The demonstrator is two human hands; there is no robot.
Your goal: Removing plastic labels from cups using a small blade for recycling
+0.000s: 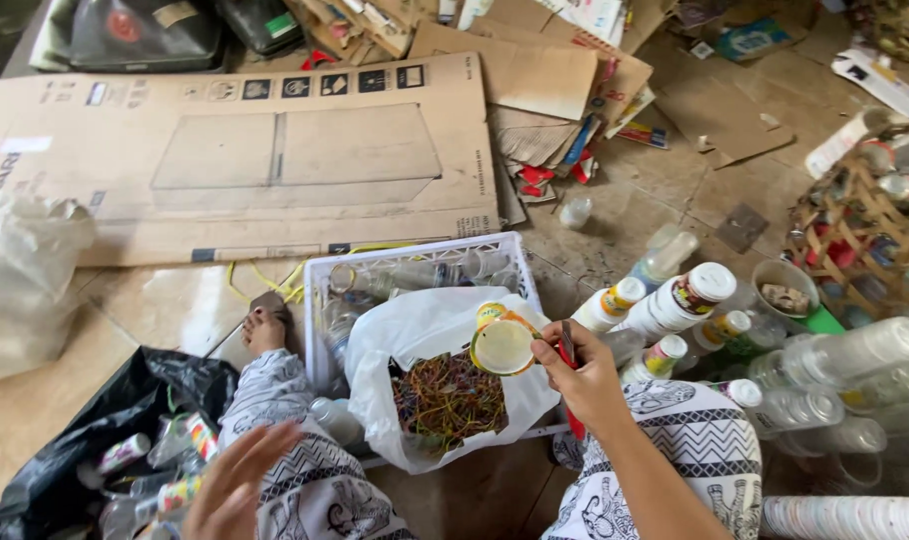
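My right hand [587, 380] holds a small pale plastic cup [502, 345] with its open mouth facing me, along with a red-handled tool [569, 352] between the fingers. The cup hovers over a white plastic bag [415, 325] filled with coloured rubber bands [449, 400]. My left hand [233, 482] is blurred, fingers spread and holding nothing, above a black bag [95, 440] of small bottles at the lower left. I sit on the floor in patterned trousers, one bare foot [265, 328] showing.
A white plastic crate [415, 255] with bottles stands behind the white bag. Many small bottles and clear cups [835, 370] lie at the right. A large flattened cardboard box [245, 150] covers the floor ahead. A woven basket [865, 225] stands at far right.
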